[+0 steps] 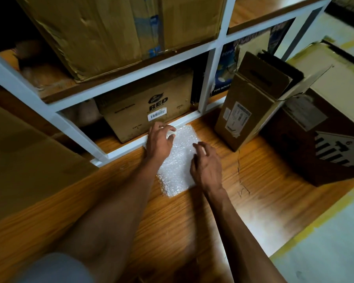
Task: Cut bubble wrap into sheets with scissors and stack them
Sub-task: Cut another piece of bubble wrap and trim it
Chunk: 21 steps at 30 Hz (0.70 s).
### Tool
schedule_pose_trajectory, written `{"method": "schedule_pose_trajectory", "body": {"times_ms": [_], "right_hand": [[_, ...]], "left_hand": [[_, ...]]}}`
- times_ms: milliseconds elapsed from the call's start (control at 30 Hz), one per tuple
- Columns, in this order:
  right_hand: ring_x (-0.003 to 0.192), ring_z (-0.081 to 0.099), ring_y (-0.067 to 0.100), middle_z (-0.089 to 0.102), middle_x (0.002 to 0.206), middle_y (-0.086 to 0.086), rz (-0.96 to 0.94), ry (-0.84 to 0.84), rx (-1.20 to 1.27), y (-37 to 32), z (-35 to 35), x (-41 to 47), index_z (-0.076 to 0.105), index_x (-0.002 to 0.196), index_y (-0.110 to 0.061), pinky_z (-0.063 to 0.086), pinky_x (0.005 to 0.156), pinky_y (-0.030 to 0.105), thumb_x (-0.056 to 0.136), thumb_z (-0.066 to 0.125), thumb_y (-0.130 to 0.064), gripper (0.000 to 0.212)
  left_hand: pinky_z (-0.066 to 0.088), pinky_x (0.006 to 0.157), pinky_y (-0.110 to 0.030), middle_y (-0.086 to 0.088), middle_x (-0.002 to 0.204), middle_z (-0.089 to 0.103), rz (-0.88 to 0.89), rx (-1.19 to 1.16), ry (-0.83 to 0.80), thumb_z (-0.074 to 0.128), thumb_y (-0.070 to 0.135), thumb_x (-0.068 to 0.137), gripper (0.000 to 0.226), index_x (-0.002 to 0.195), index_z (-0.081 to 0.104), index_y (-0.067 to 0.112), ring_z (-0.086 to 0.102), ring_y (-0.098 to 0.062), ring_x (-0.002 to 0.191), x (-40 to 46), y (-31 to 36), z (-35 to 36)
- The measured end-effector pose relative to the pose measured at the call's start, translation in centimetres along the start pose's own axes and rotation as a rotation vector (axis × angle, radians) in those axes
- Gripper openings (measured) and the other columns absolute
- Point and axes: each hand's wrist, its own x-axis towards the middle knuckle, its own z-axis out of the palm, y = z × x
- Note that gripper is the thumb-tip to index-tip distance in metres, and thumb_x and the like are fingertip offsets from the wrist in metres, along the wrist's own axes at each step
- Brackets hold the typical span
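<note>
A pile of cut bubble wrap sheets (pixel 179 160) lies flat on the wooden table (pixel 253 180), up against the white shelf frame. My left hand (pixel 158 140) rests on the pile's far left corner with loosely bent fingers. On the pile's right edge sits my right hand (pixel 206 164), fingers slightly bent and pressing down. Neither hand holds anything. No scissors are in view.
A white shelf frame (pixel 119 152) with cardboard boxes stands right behind the pile; a "RED" box (pixel 147 111) sits on its lowest shelf. An open brown carton (pixel 251 105) and a dark box (pixel 319 139) stand at the right. A flat cardboard sheet (pixel 25 160) leans at the left.
</note>
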Motion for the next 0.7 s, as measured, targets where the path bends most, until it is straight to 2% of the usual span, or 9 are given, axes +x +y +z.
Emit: {"method": "schedule_pose_trajectory", "body": {"times_ms": [100, 167, 233, 300, 433, 567, 633, 700], "right_hand": [[0.149, 0.038, 0.039, 0.042, 0.162, 0.017, -0.033, -0.209, -0.055, -0.4, 1.8, -0.3, 0.052, 0.150, -0.013, 0.035, 0.120, 0.057, 0.103, 0.052, -0.024, 0.048], [0.160, 0.018, 0.035, 0.023, 0.172, 0.013, 0.004, -0.362, -0.073, -0.2, 2.4, -0.6, 0.038, 0.160, -0.017, 0.015, 0.129, 0.055, 0.109, 0.042, -0.031, 0.053], [0.162, 0.007, 0.031, 0.012, 0.175, 0.010, 0.002, -0.406, -0.080, 0.4, 2.6, -0.8, 0.027, 0.165, -0.021, 0.005, 0.130, 0.051, 0.112, 0.035, -0.037, 0.056], [0.162, 0.007, 0.028, 0.012, 0.176, 0.008, -0.002, -0.390, -0.078, 0.9, 2.4, -1.1, 0.025, 0.166, -0.021, 0.006, 0.130, 0.051, 0.112, 0.032, -0.041, 0.057], [0.158, 0.024, 0.031, 0.029, 0.170, 0.013, 0.109, -0.259, -0.031, 1.3, 1.8, -1.9, 0.036, 0.161, -0.014, 0.017, 0.130, 0.052, 0.112, 0.034, -0.041, 0.056], [0.140, 0.047, 0.037, 0.048, 0.153, 0.017, 0.085, -0.001, 0.032, -0.1, 1.2, -2.7, 0.052, 0.146, -0.007, 0.035, 0.120, 0.056, 0.107, 0.049, -0.028, 0.044], [0.145, 0.042, 0.037, 0.046, 0.156, 0.017, 0.054, -0.046, -0.020, -0.7, 1.5, -2.9, 0.051, 0.148, -0.008, 0.033, 0.121, 0.056, 0.107, 0.050, -0.031, 0.047], [0.156, 0.028, 0.035, 0.035, 0.166, 0.014, 0.059, -0.194, -0.065, -1.0, 1.9, -3.0, 0.044, 0.156, -0.013, 0.021, 0.127, 0.055, 0.109, 0.043, -0.037, 0.053]], "left_hand": [[0.047, 0.100, -0.038, 0.005, 0.140, 0.051, 0.151, 0.147, -0.021, 0.064, 0.033, 0.100, 0.025, 0.124, 0.070, 0.035, 0.043, -0.018, 0.132, -1.0, -0.2, 0.1], [0.037, 0.109, -0.045, 0.005, 0.152, 0.046, 0.231, 0.269, -0.145, 0.054, 0.045, 0.102, 0.037, 0.138, 0.062, 0.038, 0.036, -0.021, 0.141, -1.5, -0.7, 0.3], [0.026, 0.116, -0.048, 0.004, 0.161, 0.038, 0.236, 0.405, -0.289, 0.046, 0.051, 0.104, 0.045, 0.148, 0.052, 0.038, 0.026, -0.023, 0.149, -1.9, -1.2, 0.6], [0.022, 0.120, -0.049, 0.002, 0.165, 0.033, 0.201, 0.426, -0.337, 0.044, 0.047, 0.107, 0.048, 0.153, 0.046, 0.035, 0.022, -0.024, 0.153, -2.1, -1.7, 0.6], [0.028, 0.121, -0.044, -0.001, 0.163, 0.039, 0.206, 0.325, -0.227, 0.047, 0.034, 0.108, 0.046, 0.154, 0.046, 0.027, 0.029, -0.022, 0.152, -2.4, -1.4, -0.4], [0.041, 0.111, -0.043, -0.002, 0.156, 0.041, 0.141, 0.336, -0.077, 0.050, 0.049, 0.104, 0.053, 0.151, 0.045, 0.025, 0.040, -0.023, 0.142, -3.9, -1.3, -1.4], [0.044, 0.107, -0.042, -0.002, 0.152, 0.043, 0.106, 0.370, -0.052, 0.050, 0.061, 0.099, 0.062, 0.148, 0.043, 0.025, 0.042, -0.023, 0.136, -5.2, -1.5, -1.6], [0.040, 0.110, -0.044, -0.003, 0.152, 0.042, 0.111, 0.417, -0.113, 0.050, 0.069, 0.094, 0.071, 0.150, 0.040, 0.026, 0.041, -0.024, 0.137, -6.4, -1.9, -1.3]]}}
